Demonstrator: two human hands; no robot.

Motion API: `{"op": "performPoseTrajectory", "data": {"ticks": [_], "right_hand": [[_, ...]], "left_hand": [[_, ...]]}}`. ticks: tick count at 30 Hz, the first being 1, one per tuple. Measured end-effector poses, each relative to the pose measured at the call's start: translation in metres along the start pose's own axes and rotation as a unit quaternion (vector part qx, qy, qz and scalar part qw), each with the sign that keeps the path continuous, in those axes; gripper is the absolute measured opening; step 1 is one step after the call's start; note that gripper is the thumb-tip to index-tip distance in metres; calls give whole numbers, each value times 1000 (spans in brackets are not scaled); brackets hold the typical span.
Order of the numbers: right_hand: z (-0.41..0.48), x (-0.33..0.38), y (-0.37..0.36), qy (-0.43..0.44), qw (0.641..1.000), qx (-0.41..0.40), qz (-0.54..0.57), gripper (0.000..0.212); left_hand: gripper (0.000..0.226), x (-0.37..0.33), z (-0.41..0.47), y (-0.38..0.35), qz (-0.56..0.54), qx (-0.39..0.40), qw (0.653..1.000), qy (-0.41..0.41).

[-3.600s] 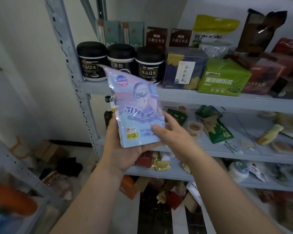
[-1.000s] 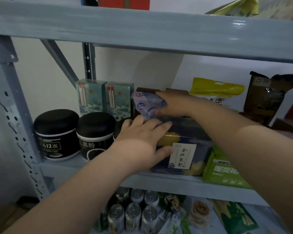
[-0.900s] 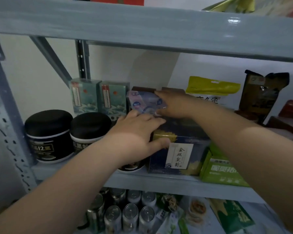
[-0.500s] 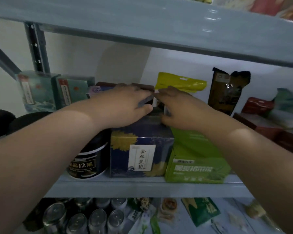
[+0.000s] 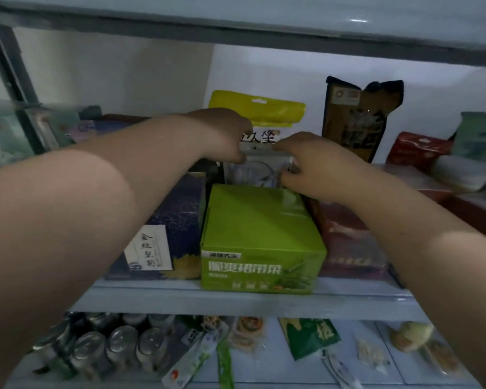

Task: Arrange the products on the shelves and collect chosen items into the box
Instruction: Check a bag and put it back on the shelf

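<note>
View from a head camera, looking into a grey metal shelf (image 5: 236, 301) at chest height. Two bare forearms reach in over the front row of goods. The left hand (image 5: 225, 136) and the right hand (image 5: 306, 161) meet at the back, fingers curled, each pinching an upper corner of a pale packet (image 5: 256, 171). The packet stands upright behind a green box (image 5: 261, 237) and just in front of a yellow-topped bag (image 5: 258, 110) that leans on the wall. The picture is slightly blurred, so how firm the grip is cannot be told.

A dark blue box (image 5: 177, 217) sits left of the green one, touching it, and a red box (image 5: 348, 240) sits to its right. A tall dark bag (image 5: 359, 119) stands at the back wall. Cans (image 5: 118, 346) fill the shelf below.

The likely step is seating the packet in that narrow back gap. The packet looks limp — once released it may slump onto the green box or slide down behind it. The green box sits right at the shelf's front lip, so a wrist dragging back across it could push it off onto the cans.
</note>
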State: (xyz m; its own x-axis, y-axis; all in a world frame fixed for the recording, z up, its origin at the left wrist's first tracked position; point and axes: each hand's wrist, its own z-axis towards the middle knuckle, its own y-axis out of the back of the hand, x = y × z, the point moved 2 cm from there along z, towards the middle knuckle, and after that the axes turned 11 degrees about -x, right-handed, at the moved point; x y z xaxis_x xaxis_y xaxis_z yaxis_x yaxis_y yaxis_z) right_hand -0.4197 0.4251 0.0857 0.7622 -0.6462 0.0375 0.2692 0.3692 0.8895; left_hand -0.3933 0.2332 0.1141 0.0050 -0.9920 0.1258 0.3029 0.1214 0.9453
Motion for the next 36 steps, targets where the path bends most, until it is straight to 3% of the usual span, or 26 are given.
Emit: {"op": "performPoseTrajectory", "data": {"ticks": [3, 12, 16, 19, 21, 23, 25, 28, 32, 34, 36], "right_hand": [[-4, -10, -1, 21, 1000, 7, 9, 49], [-3, -26, 2, 38, 999, 14, 17, 50], [-4, -33, 2, 38, 999, -13, 34, 56], [-5, -39, 1, 2, 992, -96, 84, 58], [-4, -43, 3, -63, 979, -121, 150, 74], [-2, -44, 8, -115, 968, -90, 203, 93], [-2, -42, 12, -132, 957, -61, 250, 98], [-11, -32, 14, -113, 916, -41, 382, 77], [-22, -26, 7, -103, 815, 39, 569, 54], [-30, -23, 6, -75, 802, 45, 591, 55], [-44, -17, 8, -49, 801, 48, 595, 52]], "left_hand": [[69, -8, 10, -7, 18, 23, 999, 13], [35, -22, 20, -15, 9, 13, 999, 32], [20, -14, 14, -5, -14, -77, 994, 73], [17, -14, 8, 20, -33, -164, 982, 91], [19, -20, 0, 40, -35, -202, 974, 100], [20, -30, -12, 59, -4, -247, 963, 104], [24, -40, -31, 72, 34, -297, 949, 95], [26, -50, -63, 79, 40, -378, 923, 55], [21, -66, -102, 74, 22, -439, 898, 29], [18, -79, -120, 74, -20, -455, 890, 22], [15, -90, -142, 74, -131, -474, 869, 64]]}}
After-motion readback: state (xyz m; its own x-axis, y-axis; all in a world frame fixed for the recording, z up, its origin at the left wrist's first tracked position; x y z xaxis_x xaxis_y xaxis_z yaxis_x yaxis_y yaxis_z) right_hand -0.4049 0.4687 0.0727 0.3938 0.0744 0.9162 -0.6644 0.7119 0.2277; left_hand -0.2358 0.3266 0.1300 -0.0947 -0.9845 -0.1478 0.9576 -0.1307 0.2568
